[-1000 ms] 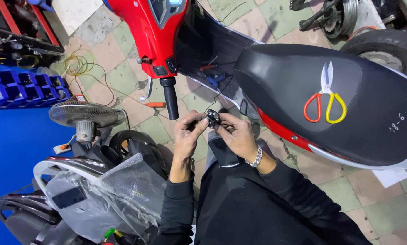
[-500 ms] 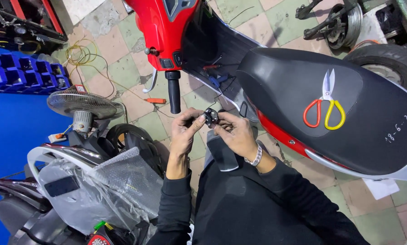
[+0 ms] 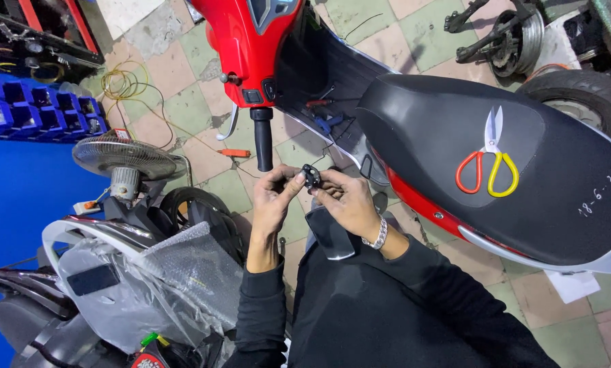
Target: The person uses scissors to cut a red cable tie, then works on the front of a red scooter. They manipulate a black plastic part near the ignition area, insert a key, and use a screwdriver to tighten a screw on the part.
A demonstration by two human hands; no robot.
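Note:
Both of my hands hold a small black round part (image 3: pixel 311 176) between their fingertips, just below the black handlebar grip (image 3: pixel 262 140) of a red scooter (image 3: pixel 251 41). My left hand (image 3: pixel 273 197) pinches the part from the left. From the right, my right hand (image 3: pixel 346 201), with a metal bracelet at the wrist, grips the same part. A black flat piece (image 3: pixel 327 235) lies under my right hand. Scissors (image 3: pixel 488 160) with one red and one yellow handle rest on the scooter's black seat (image 3: pixel 455 136).
A second scooter wrapped in clear plastic and bubble wrap (image 3: pixel 135 272) stands at the lower left, with a small fan (image 3: pixel 123 158) beside it. Blue parts bins (image 3: pixel 40 109) and yellow cable (image 3: pixel 125 82) lie on the tiled floor. A wheel (image 3: pixel 581 95) and engine parts (image 3: pixel 510 31) sit at the upper right.
My hands and the small part stay together in the same hold. The view has shifted slightly, so the scooter and floor sit a little lower in the frame.

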